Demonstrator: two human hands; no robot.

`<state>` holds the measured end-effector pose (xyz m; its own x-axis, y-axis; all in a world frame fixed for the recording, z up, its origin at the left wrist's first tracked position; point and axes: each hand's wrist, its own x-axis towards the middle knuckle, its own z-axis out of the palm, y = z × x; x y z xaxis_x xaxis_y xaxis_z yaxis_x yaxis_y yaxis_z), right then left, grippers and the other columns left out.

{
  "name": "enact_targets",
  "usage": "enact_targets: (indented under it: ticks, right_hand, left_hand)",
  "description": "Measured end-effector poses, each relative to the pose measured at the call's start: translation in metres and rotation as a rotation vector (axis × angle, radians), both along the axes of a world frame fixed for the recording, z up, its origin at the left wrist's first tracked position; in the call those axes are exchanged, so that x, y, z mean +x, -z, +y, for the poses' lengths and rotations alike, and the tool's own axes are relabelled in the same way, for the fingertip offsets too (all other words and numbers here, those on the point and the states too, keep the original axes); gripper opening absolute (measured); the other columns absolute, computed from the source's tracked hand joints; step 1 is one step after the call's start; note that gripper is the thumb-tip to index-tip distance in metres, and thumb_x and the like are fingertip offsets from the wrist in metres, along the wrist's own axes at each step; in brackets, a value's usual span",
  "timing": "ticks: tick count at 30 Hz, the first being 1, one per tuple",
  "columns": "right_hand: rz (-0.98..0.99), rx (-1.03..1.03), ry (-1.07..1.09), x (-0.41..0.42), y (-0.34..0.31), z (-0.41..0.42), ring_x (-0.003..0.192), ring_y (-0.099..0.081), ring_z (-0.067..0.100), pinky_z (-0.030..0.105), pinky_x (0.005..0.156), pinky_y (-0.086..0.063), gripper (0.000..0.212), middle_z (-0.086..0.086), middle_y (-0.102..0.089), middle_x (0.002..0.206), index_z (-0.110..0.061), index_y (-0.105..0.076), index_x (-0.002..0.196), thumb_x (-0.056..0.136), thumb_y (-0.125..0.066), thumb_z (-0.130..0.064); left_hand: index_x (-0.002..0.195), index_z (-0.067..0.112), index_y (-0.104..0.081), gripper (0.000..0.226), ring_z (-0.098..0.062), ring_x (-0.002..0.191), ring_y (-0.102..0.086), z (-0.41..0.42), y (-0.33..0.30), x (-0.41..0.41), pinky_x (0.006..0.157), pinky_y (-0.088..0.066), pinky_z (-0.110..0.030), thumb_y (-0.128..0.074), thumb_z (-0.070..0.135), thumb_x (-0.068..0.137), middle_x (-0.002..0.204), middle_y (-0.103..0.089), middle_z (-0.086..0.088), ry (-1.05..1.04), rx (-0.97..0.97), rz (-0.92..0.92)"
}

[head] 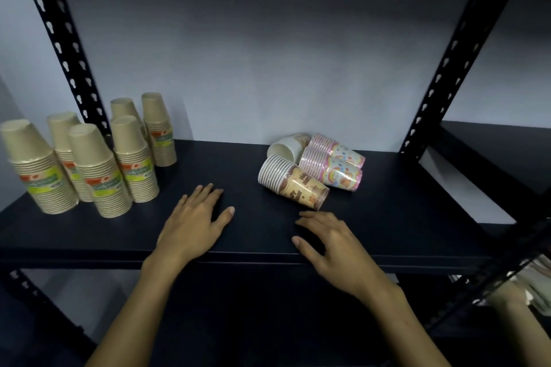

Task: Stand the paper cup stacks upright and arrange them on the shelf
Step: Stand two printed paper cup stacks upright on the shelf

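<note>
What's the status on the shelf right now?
Left hand and right hand open, empty, on the shelf. Four cup stacks lying down. Six kraft stacks upright at left. Nothing blocking.

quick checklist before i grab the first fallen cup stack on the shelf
1. Both hands free: ok. The left hand and the right hand lie open on the shelf, with nothing in either grip.
2. Nearest target within reach: ok. The brown patterned stack lies on its side just beyond the right hand's fingertips.
3. Stacks left to stand up: not ok. Two pink stacks and a white stack also lie toppled behind it.
4. Space to place them: ok. Bare shelf shows between the fallen pile and the upright kraft stacks.
5. Fallen stacks' wrapping intact: cannot tell.
</note>
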<state>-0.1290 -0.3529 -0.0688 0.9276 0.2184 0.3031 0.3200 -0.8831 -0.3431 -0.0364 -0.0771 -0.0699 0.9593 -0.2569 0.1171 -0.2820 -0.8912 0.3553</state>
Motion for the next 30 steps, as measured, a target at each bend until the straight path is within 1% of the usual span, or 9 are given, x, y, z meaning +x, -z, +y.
enact_targets:
  ticks: [3,6,11,15,18,21,24,27,30]
  right_hand:
    - [-0.007,0.024,0.018,-0.004,0.001,-0.027,0.13,-0.042,0.0,0.023,0.108,-0.034,0.046,-0.013,-0.054,0.137,-0.023,-0.06,0.132,0.097,-0.05,-0.052]
    - [-0.026,0.044,0.028,0.001,0.003,-0.05,0.123,-0.047,0.004,0.027,0.104,-0.039,0.039,-0.015,-0.059,0.129,-0.024,-0.063,0.125,0.095,-0.055,-0.049]
    - [-0.045,0.098,0.042,0.014,0.004,-0.07,0.105,-0.051,0.01,0.032,0.096,-0.045,0.022,-0.013,-0.061,0.109,-0.023,-0.066,0.108,0.093,-0.063,-0.039]
    - [-0.102,0.179,0.163,0.028,0.001,-0.08,0.096,-0.049,0.016,0.03,0.084,-0.045,0.015,-0.005,-0.05,0.097,-0.018,-0.057,0.09,0.09,-0.069,-0.026]
    - [-0.213,0.297,0.336,0.045,-0.003,-0.088,0.099,-0.05,0.025,0.036,0.08,-0.047,0.03,0.002,-0.043,0.105,-0.012,-0.049,0.099,0.084,-0.075,-0.018]
    - [-0.117,0.421,0.394,0.064,-0.007,-0.098,0.115,-0.048,0.027,0.043,0.095,-0.048,0.059,0.006,-0.039,0.122,-0.014,-0.045,0.123,0.079,-0.081,-0.028]
    - [-0.001,0.49,0.386,0.077,-0.009,-0.104,0.124,-0.046,0.028,0.048,0.104,-0.043,0.079,0.007,-0.038,0.132,-0.022,-0.038,0.142,0.078,-0.081,-0.039]
    - [0.02,0.414,0.376,0.08,-0.005,-0.106,0.129,-0.045,0.03,0.05,0.11,-0.038,0.07,0.009,-0.039,0.137,-0.024,-0.045,0.143,0.083,-0.077,-0.037]
    - [-0.018,0.494,0.331,0.077,-0.006,-0.109,0.122,-0.05,0.019,0.037,0.103,-0.043,0.063,0.003,-0.049,0.132,-0.018,-0.053,0.134,0.079,-0.082,-0.028]
  left_hand:
    - [0.157,0.023,-0.028,0.067,-0.014,0.154,-0.01,-0.002,0.0,-0.002,0.125,-0.008,-0.038,-0.032,0.059,0.1,0.166,-0.018,0.002,-0.017,0.002,0.008]
    - [0.156,0.023,-0.031,0.065,-0.015,0.154,-0.013,-0.006,0.002,-0.006,0.124,-0.01,-0.039,-0.034,0.057,0.101,0.166,-0.021,0.001,-0.051,-0.002,-0.013]
    - [0.151,0.017,-0.04,0.055,-0.025,0.151,-0.025,-0.014,-0.004,-0.012,0.121,-0.019,-0.046,-0.045,0.044,0.103,0.161,-0.033,-0.005,-0.078,-0.006,-0.019]
    - [0.137,0.013,-0.055,0.045,-0.026,0.127,-0.053,-0.043,-0.017,-0.016,0.106,-0.044,-0.041,-0.063,0.027,0.095,0.142,-0.054,-0.005,0.043,-0.034,-0.318]
    - [0.135,0.017,-0.055,0.051,-0.02,0.124,-0.049,-0.078,-0.032,-0.014,0.101,-0.044,-0.038,-0.071,0.024,0.087,0.138,-0.054,0.001,0.177,-0.065,-0.507]
    - [0.142,0.022,-0.046,0.071,-0.02,0.134,-0.039,-0.103,-0.045,-0.007,0.109,-0.036,-0.039,-0.076,0.024,0.079,0.148,-0.045,0.001,0.257,-0.097,-0.466]
    - [0.148,0.027,-0.04,0.084,-0.023,0.145,-0.027,-0.115,-0.049,0.009,0.119,-0.023,-0.042,-0.078,0.028,0.073,0.155,-0.037,-0.001,0.329,0.04,-0.456]
    - [0.148,0.03,-0.04,0.083,-0.019,0.146,-0.027,-0.119,-0.045,0.022,0.123,-0.011,-0.043,-0.078,0.035,0.075,0.153,-0.039,0.003,0.376,0.195,-0.446]
    - [0.143,0.03,-0.046,0.077,-0.02,0.139,-0.038,-0.12,-0.039,0.028,0.12,-0.019,-0.045,-0.081,0.039,0.075,0.146,-0.047,0.005,0.373,0.219,-0.486]
